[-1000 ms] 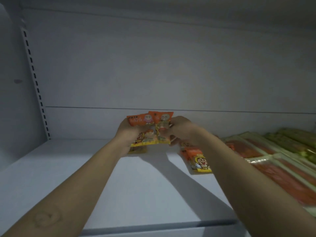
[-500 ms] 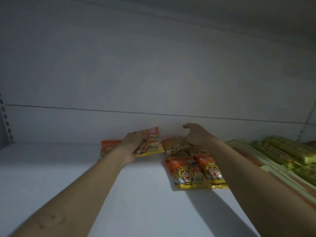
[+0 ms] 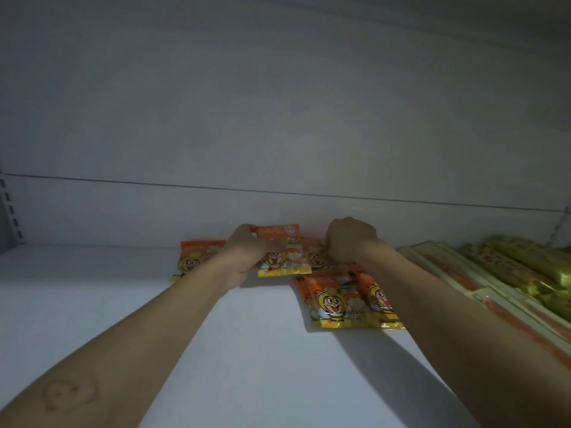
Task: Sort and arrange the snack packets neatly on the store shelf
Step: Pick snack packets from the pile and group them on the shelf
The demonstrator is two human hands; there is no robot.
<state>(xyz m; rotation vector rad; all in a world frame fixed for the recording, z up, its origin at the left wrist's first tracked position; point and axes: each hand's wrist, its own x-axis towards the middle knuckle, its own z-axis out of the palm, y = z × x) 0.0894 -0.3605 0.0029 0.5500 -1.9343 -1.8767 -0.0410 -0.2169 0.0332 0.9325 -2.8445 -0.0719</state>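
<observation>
A: Snack packets [image 3: 336, 304], nearest pair: overlapped flat on the shelf [image 3: 123, 304], partly hidden by the right forearm [image 3: 448, 304]. Hazard?
B: Probably dragged askew by any sideways sweep of that arm.
A: Farther back?
B: Held packet [image 3: 284, 261], pinched in the fingers of the left hand [image 3: 244, 257], tilted up: liable to slip or topple once released. Right hand [image 3: 349, 242] curled over rear packets [image 3: 315, 257]; grasp not discernible.

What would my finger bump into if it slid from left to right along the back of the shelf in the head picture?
Slotted rail → lying orange packet → left hand → gripped orange packet → right hand → long green packs.
</observation>
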